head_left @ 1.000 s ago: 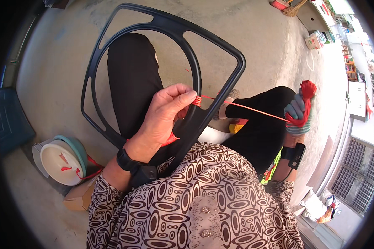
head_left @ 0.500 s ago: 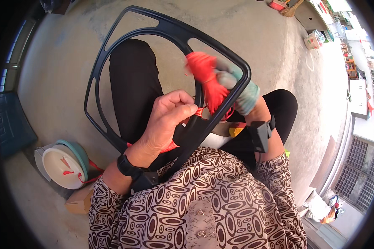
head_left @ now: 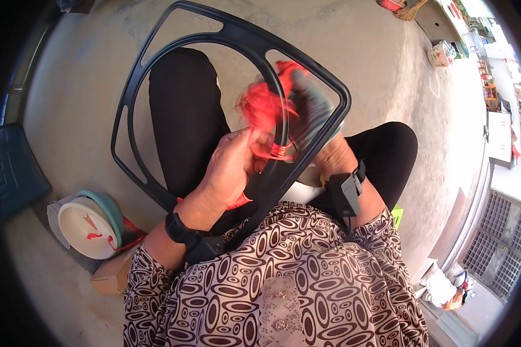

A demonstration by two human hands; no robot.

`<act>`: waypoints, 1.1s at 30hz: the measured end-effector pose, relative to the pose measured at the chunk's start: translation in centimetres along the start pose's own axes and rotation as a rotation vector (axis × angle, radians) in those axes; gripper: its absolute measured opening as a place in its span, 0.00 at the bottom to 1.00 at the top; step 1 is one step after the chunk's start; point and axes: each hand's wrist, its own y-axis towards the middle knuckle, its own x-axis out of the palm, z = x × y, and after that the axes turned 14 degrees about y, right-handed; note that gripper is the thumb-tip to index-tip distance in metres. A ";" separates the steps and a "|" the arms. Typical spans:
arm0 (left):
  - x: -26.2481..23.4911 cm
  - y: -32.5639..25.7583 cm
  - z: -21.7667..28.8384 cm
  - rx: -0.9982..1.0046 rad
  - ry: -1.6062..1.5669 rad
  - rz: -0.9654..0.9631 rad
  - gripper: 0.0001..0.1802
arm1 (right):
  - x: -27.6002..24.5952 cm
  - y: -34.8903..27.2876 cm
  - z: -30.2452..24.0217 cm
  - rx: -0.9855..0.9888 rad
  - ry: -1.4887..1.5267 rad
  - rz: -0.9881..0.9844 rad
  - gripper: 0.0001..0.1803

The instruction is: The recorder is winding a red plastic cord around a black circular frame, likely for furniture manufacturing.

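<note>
Before me tilts a black plastic frame (head_left: pixel 237 41), squarish outside with a round ring inside. A short wrap of red cord (head_left: pixel 279 151) is wound around the ring's right side. Bare, my left hand (head_left: pixel 228 162) is closed at that wrap, thumb and finger pinching a strand of the cord. My right hand (head_left: pixel 318 115), in a grey-green glove, is behind the frame's right side and blurred by motion. It grips a loose bundle of red cord (head_left: pixel 263 107), part of which shows inside the ring and part at the corner opening. The right fingertips are hidden.
A white basin (head_left: pixel 87 231) leans against a teal one (head_left: pixel 117 214) at the left, above a cardboard box (head_left: pixel 113 274). A dark blue-green object (head_left: pixel 23 168) lies at the far left. A broom (head_left: pixel 410 11) and a patterned bucket (head_left: pixel 440 54) stand at the upper right.
The red bundle and my right hand have moved left and up, the bundle now partly inside the ring. My left hand still pinches at the wrap. The frame has shifted slightly.
</note>
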 end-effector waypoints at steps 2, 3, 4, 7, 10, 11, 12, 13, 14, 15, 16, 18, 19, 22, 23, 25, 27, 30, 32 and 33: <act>-0.1 -0.1 0.1 0.054 0.028 -0.100 0.20 | -0.8 0.9 -1.9 -0.225 0.091 0.082 0.19; -0.1 -0.2 0.2 0.074 0.031 -0.152 0.19 | -1.6 0.4 -3.8 -0.239 0.150 0.076 0.19; -0.1 -0.2 0.3 0.019 0.023 -0.130 0.18 | -2.6 -0.8 -5.1 -0.319 0.098 0.068 0.20; -0.2 -0.5 0.5 -0.015 -0.054 -0.114 0.20 | -5.4 -4.0 -9.6 -0.368 0.097 -0.167 0.20; -0.5 -0.4 0.7 -0.007 -0.031 -0.112 0.22 | -7.6 -7.9 -12.9 -0.135 0.260 -0.464 0.24; -0.5 -0.4 0.7 -0.007 -0.019 -0.112 0.22 | -8.2 -9.1 -13.6 -0.142 0.254 -0.479 0.26; -0.6 -0.4 0.7 -0.006 -0.007 -0.111 0.21 | -8.6 -10.1 -14.2 -0.146 0.248 -0.480 0.26; -0.6 -0.3 0.7 -0.006 0.006 -0.109 0.21 | -9.0 -11.0 -14.5 -0.164 0.210 -0.469 0.26; -0.6 -0.3 0.6 0.013 0.020 -0.109 0.18 | -9.4 -11.9 -14.5 -0.186 0.143 -0.449 0.25; -0.6 -0.2 0.6 0.031 0.034 -0.110 0.16 | -9.7 -12.6 -14.5 -0.226 0.113 -0.399 0.25; -0.5 -0.2 0.5 0.048 0.048 -0.110 0.14 | -10.0 -12.9 -14.4 -0.237 0.032 -0.328 0.26; -0.3 -0.1 0.4 0.112 0.090 -0.075 0.08 | -10.1 -13.1 -13.9 -0.240 -0.088 -0.238 0.27; -0.2 0.0 0.4 0.134 0.117 -0.060 0.06 | -10.0 -12.9 -13.5 -0.327 -0.165 0.004 0.28; -0.2 0.0 0.6 0.165 0.137 -0.063 0.03 | -8.5 -11.6 -11.5 -0.385 -0.396 0.308 0.30; -0.2 0.0 0.7 0.164 0.140 -0.074 0.03 | -7.6 -11.0 -10.7 -0.293 -0.406 0.398 0.28; -0.1 0.0 0.9 0.159 0.142 -0.091 0.04 | -5.9 -9.6 -8.1 -0.159 -0.354 0.296 0.28; 0.0 -0.2 0.9 0.165 0.190 -0.078 0.04 | -4.0 -7.9 -5.6 -0.014 -0.373 0.047 0.24; 0.2 -0.4 1.0 0.212 0.210 -0.088 0.05 | -1.2 -5.5 -3.8 -0.059 -0.461 -0.021 0.30; 0.3 -0.5 1.0 0.263 0.203 -0.095 0.07 | 0.1 -3.9 -3.3 -0.010 -0.452 -0.252 0.30; 0.3 -0.4 1.0 0.260 0.216 -0.083 0.07 | 0.5 -3.0 -3.2 0.012 -0.473 -0.321 0.30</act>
